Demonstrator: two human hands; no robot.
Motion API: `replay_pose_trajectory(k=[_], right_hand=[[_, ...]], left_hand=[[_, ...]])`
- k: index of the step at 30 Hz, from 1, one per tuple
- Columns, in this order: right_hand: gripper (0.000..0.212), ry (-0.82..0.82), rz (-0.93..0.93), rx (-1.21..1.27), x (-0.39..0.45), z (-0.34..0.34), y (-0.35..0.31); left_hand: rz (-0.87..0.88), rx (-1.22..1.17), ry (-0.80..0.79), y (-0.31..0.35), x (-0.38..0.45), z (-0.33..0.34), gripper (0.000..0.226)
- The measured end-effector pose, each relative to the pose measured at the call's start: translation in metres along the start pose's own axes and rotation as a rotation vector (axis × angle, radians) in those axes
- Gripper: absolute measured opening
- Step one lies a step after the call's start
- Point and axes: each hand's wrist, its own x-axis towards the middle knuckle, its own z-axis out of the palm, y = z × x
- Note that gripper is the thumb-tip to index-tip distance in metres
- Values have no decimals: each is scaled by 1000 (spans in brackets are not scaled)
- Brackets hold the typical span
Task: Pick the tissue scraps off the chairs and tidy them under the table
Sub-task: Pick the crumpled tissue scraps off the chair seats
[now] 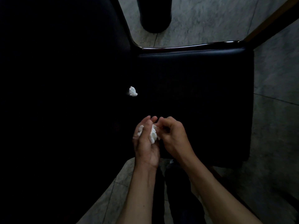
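A black padded chair seat (202,97) fills the middle of the head view. One small white tissue scrap (133,91) lies at the seat's left edge, beside a very dark surface. Over the seat's near edge my left hand (146,143) cups a wad of crumpled white tissue (153,135) in its palm. My right hand (174,135) is curled right beside it, fingertips touching the wad; I cannot tell whether it pinches any tissue.
A large black mass (64,94), too dark to make out, takes up the whole left side. Grey stone floor tiles (202,21) show beyond the chair and at the right. A dark round leg or post (153,15) stands on the floor at the top.
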Motion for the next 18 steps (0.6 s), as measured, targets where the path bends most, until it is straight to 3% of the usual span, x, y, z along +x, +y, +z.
replay_pose_trajectory(k=[4,6,9,12,14,18], right_hand=[[28,73,138,7,7,-3,6],[38,101,191,21,9,-5,9],[34,6,225,83,12,-6,8],[15,-138,189,214,13,-10,5],[21,-170,147,218,18,-17,4],[34,-2,16,7,50,-26,-6]], left_hand=[[-3,81,-20,2,0,5,29],[16,93,17,5,5,8,18],[61,199,88,8,14,14,5],[150,365,170,11,25,23,12],[209,450,198,14,31,28,12],[302,654,302,12,40,29,12]])
